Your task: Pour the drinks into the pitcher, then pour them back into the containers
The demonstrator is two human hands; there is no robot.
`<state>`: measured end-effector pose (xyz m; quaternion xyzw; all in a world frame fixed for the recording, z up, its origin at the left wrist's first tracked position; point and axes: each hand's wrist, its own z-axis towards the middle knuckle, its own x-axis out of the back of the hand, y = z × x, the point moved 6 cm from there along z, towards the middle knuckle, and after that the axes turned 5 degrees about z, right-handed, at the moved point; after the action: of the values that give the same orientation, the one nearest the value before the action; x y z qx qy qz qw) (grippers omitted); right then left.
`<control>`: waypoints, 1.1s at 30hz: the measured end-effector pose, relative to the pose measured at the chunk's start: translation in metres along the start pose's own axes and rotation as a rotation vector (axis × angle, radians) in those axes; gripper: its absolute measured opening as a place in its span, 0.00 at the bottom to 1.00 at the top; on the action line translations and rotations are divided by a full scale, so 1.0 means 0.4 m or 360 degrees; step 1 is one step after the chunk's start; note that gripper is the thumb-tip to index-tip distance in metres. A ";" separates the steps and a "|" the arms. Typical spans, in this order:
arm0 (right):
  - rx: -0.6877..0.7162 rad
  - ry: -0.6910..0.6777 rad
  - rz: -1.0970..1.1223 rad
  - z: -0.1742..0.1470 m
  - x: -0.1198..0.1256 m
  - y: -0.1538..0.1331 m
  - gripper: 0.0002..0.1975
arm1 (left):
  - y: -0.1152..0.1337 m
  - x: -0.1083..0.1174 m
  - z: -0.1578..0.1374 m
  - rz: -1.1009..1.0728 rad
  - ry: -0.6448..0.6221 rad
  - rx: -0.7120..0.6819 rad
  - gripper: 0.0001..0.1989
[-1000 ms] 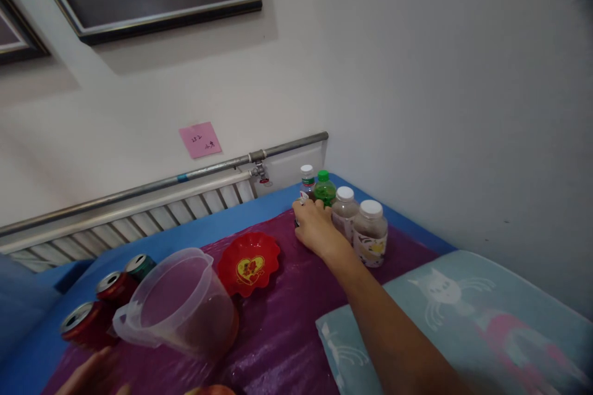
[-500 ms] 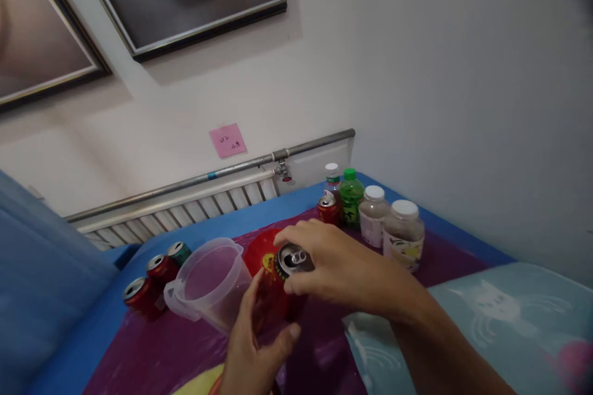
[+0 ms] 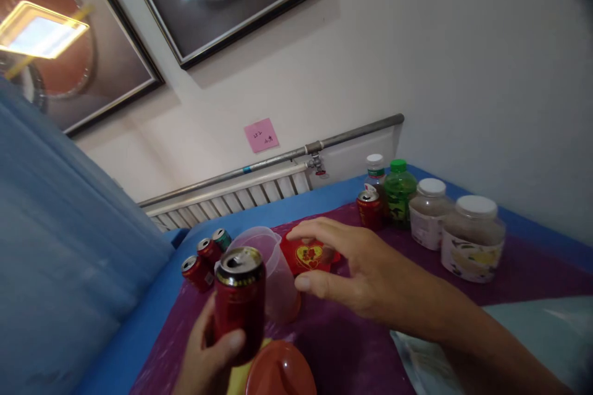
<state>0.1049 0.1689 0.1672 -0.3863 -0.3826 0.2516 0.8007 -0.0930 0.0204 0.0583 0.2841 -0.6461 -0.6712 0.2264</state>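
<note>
We have the red can point(image 3: 241, 315), opened at the top and near upright, in the left hand point(image 3: 201, 352), fingers and thumb wrapped round it, partly hiding the clear pitcher point(image 3: 283, 290) behind. Right hand point(image 3: 370, 271): spread, thumb and fingers apart, in front of the red dish point(image 3: 306, 253). Orange round piece point(image 3: 280, 373) near us. We log three cans point(image 3: 208, 251) left of the pitcher; off right, a second red can point(image 3: 369, 213), green-capped bottle point(image 3: 399, 197), two white-lidded jars point(image 3: 472, 247). Purple sheet point(image 3: 352, 333) underneath.
</note>
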 end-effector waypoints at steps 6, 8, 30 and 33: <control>0.0049 0.0035 -0.0141 0.010 -0.006 0.009 0.18 | 0.183 0.111 0.053 0.0965 0.0435 -0.0142 0.45; 0.0052 0.0037 -0.0173 0.012 -0.008 0.011 0.18 | 0.217 0.108 0.074 0.1273 0.0450 -0.0242 0.46; 0.0115 0.0147 -0.0386 0.027 0.012 0.037 0.15 | 0.161 -0.065 0.203 0.1744 0.0569 -0.0672 0.35; 0.0128 0.0157 -0.0457 0.031 0.014 0.037 0.14 | 0.156 -0.067 0.208 0.1842 0.0507 -0.0578 0.35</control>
<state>0.0964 0.1865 0.1627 -0.3070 -0.3837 0.1306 0.8611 -0.1332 0.0958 0.1231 -0.0584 -0.5293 -0.4884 0.6914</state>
